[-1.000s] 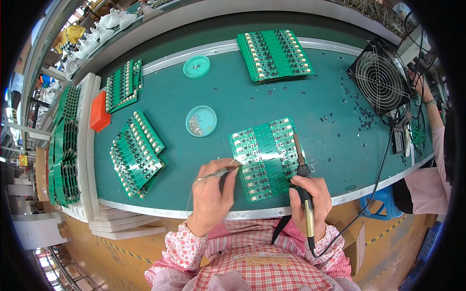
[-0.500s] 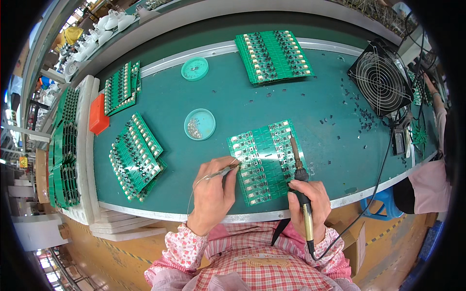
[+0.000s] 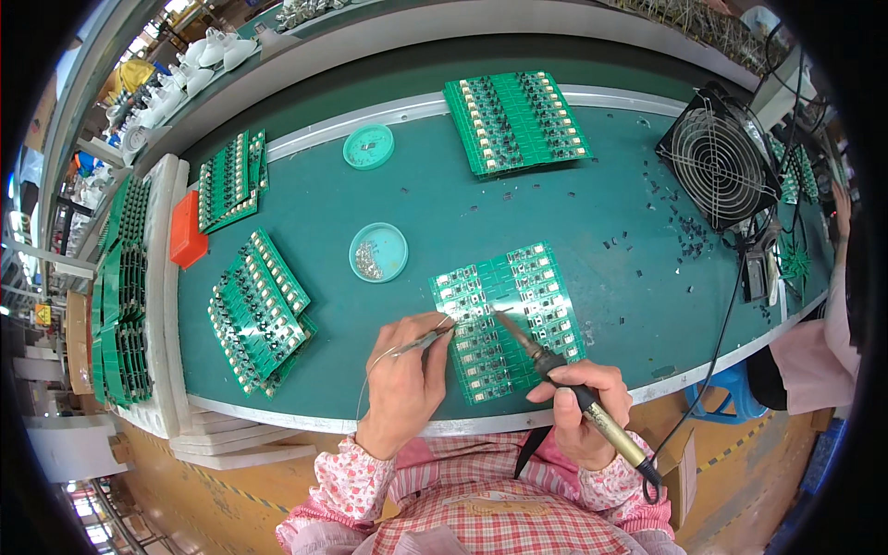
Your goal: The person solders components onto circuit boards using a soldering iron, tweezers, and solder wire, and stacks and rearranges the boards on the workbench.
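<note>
In front of me a green circuit board panel [image 3: 504, 351] lies flat on the bench, with two bands of small parts on it. My left hand [image 3: 402, 384] is closed at the panel's left edge and pinches tweezers [image 3: 422, 342]. A thin solder wire [image 3: 369, 366] also runs through its fingers. My right hand [image 3: 594, 412] is wrapped round a soldering iron [image 3: 603, 424], its dark tip slanting up and left over the panel's middle. Whether the tip touches the board I cannot tell. Beyond the left hand stands a round dish [image 3: 379, 252] of small silvery pieces.
Stacked panels lie at the back [image 3: 518, 125], and more panels [image 3: 259, 314] lie left beside a red box [image 3: 189, 231]. Another dish [image 3: 368, 146] sits farther back. A black fan [image 3: 720, 159] stands at the right, near scattered black chips [image 3: 692, 239]. The iron's cable [image 3: 712, 370] crosses the bench's front edge.
My right hand has swung the iron's tip left and down, from the panel's right band to its middle. My left hand keeps its grip by the left edge. The whole view has shifted slightly.
</note>
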A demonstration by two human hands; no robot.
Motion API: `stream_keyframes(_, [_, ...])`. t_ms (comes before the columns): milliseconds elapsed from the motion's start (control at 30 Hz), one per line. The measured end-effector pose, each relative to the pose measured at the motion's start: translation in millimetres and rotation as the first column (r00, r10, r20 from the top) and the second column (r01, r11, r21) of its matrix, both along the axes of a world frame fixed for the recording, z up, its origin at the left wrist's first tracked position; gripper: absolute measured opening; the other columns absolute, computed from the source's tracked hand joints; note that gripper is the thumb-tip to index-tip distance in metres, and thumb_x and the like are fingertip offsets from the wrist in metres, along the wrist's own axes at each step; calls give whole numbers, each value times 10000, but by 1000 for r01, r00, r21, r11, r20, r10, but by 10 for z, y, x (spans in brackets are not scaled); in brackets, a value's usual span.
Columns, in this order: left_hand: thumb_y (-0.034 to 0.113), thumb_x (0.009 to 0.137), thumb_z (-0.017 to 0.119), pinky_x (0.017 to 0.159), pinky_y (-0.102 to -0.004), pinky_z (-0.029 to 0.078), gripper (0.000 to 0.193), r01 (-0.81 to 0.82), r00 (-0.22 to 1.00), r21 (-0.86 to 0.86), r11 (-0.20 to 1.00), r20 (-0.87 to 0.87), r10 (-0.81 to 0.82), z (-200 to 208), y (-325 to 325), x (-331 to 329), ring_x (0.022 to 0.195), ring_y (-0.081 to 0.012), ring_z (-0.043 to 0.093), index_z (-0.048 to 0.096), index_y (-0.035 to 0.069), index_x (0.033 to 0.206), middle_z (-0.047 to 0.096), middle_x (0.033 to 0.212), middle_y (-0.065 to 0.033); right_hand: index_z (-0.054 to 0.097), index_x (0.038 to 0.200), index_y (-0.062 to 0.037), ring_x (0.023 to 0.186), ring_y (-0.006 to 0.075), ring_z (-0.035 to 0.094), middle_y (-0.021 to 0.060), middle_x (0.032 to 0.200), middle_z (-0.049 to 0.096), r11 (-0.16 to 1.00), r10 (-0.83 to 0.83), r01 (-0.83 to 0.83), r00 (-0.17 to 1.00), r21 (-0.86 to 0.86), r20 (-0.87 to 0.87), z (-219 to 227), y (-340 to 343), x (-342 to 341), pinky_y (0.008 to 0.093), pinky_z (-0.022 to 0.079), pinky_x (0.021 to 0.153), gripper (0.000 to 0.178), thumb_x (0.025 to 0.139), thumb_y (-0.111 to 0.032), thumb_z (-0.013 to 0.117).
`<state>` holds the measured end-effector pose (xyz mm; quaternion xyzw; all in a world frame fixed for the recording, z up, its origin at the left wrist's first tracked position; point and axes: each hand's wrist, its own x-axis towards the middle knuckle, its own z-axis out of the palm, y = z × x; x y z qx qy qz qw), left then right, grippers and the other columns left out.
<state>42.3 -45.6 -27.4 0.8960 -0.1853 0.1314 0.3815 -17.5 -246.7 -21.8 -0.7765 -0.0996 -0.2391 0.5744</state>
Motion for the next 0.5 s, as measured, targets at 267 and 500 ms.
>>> stream_keyframes(267, [-44, 855, 665, 775, -392, 510, 166, 4, 1000, 34, 999, -12, -4, 34, 4, -5, 886, -321, 653, 649, 2, 1014, 693, 1018, -128, 605, 1039, -1, 593, 177, 686, 121, 748, 738, 961, 111, -140, 985, 237, 133, -146, 66, 90, 297, 541, 546, 159, 922, -92, 663])
stream_keyframes(500, [-45, 853, 669, 770, -392, 509, 165, -3, 1000, 17, 1000, -24, 3, 17, -2, 3, 885, -321, 653, 641, 2, 1009, 693, 1016, -126, 604, 1053, -2, 661, 207, 719, 135, 808, 747, 956, 168, -186, 981, 225, 98, -129, 59, 119, 314, 568, 586, 164, 913, -63, 665])
